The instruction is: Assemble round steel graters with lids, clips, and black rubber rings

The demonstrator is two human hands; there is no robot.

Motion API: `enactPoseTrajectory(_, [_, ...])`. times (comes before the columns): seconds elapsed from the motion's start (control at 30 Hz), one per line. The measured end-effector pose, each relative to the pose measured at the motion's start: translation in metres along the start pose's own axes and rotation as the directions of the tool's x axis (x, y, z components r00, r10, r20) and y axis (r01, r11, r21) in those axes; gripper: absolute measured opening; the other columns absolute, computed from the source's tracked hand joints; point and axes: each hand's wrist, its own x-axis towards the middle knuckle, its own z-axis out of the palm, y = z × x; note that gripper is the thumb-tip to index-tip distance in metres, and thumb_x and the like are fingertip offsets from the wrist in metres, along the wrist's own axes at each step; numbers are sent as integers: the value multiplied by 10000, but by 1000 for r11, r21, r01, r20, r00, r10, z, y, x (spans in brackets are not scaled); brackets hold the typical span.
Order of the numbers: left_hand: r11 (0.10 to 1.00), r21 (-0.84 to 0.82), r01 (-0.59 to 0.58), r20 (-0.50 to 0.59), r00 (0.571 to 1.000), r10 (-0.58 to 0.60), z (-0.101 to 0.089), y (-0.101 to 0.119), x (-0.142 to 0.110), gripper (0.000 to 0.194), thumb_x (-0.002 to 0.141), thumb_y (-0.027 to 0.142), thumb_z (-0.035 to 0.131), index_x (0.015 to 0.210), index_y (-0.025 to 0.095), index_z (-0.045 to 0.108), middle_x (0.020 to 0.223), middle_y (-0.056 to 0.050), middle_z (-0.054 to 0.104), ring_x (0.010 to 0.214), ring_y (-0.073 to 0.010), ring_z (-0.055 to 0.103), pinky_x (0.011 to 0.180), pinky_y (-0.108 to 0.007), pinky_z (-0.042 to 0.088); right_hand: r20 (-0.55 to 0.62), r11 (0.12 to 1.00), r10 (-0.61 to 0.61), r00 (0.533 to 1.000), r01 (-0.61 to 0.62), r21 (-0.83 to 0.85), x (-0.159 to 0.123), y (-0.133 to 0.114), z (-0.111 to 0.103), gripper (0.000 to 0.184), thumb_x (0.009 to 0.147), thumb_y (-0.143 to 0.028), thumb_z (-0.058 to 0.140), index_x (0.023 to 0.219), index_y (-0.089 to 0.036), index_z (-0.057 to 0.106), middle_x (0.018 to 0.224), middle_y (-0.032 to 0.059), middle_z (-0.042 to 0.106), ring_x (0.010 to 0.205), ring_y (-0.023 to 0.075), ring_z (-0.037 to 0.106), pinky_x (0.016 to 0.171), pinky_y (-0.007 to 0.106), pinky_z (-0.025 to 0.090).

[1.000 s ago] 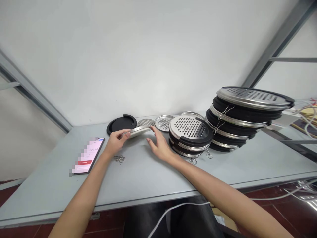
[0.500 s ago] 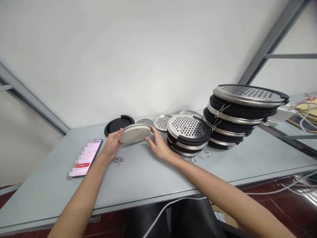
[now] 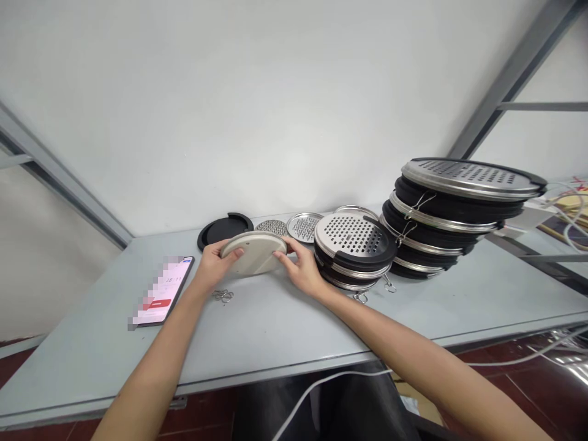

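Between my two hands a round off-white disc [image 3: 255,256] is held tilted above the table, its flat face toward me with a small hole near the top edge. My left hand [image 3: 215,264] grips its left rim, thumb on the face. At the right rim, my right hand [image 3: 301,264] pinches it between thumb and fingers. Just behind it lie a black round holder [image 3: 220,229] and a round metal grater plate [image 3: 272,227]. A second grater plate [image 3: 303,228] rests farther right. Small wire clips [image 3: 223,296] lie in front of my left hand.
A short stack of black-rimmed round graters [image 3: 353,245] stands right of my right hand. Beyond it leans a taller stack [image 3: 459,208] with wire clips hanging off it. A phone [image 3: 163,291] lies at left. A white cable [image 3: 321,381] runs past the table's front edge.
The disc has tipped up so more of its face shows toward me. My left thumb now lies farther onto the face. The whole view has shifted slightly.
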Motion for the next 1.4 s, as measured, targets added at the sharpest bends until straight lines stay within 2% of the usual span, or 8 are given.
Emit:
enactPoseTrajectory(0.17, [908,-413,69,-97,988,-119,2,-12,4,628,601,625,823,983,144,691,916,-95,756,901,-253,698,741,-318,566,126,968,94,988,-120,218,1,2,5,308,872,-435,616,1047,-183,639,953,50,701,863,185,649,807,321,534])
enactPoseTrajectory(0.27, [852,-517,83,-102,982,-158,4,-11,5,635,594,606,843,1004,150,679,1038,-125,751,1046,-282,682,879,-372,567,236,885,136,962,-225,407,2,2,9,356,831,-470,666,1047,-188,647,996,61,727,940,210,679,908,385,539])
enactPoseTrajectory(0.47, [848,-518,109,-39,988,-151,9,-6,3,594,740,573,765,1150,158,653,1172,-143,716,1169,-293,635,1012,-424,516,314,767,189,930,-339,545,4,-1,6,430,777,-498,733,1071,-191,667,995,48,750,928,205,703,957,411,541])
enactPoseTrajectory(0.7, [828,-516,217,71,975,-211,1,-8,5,532,820,532,708,1164,128,669,1199,-158,705,1200,-307,615,1042,-419,499,300,732,258,918,-388,559,4,-1,4,448,760,-525,741,1040,-179,684,963,53,755,860,205,706,870,378,565])
enactPoseTrajectory(0.87, [773,-588,238,35,962,-269,8,-6,4,446,896,491,633,1182,151,667,1237,-142,691,1229,-281,599,1081,-399,463,300,662,367,881,-474,581,4,-2,3,479,721,-538,772,1031,-181,693,909,45,751,766,168,694,725,286,564])
enactPoseTrajectory(0.97, [729,-645,227,11,957,-289,14,-6,5,429,933,487,576,1213,172,653,1291,-122,664,1251,-265,583,1089,-394,457,393,631,391,832,-553,543,2,-4,5,504,688,-547,795,1022,-183,693,865,46,744,726,152,693,676,258,548])
enactPoseTrajectory(1.1, [706,-678,206,-2,960,-282,19,-7,6,459,942,507,550,1247,174,634,1343,-118,629,1275,-256,561,1096,-384,451,504,654,355,788,-594,469,-2,-7,8,470,704,-537,790,982,-171,692,904,78,744,841,186,713,718,272,550])
enactPoseTrajectory(1.4, [739,-651,175,118,985,-130,19,13,-4,544,915,615,512,1255,211,638,1347,-84,627,1296,-304,527,1051,-418,480,390,564,430,814,-579,589,1,3,8,373,713,-466,784,884,-159,659,859,76,730,740,168,684,611,242,525])
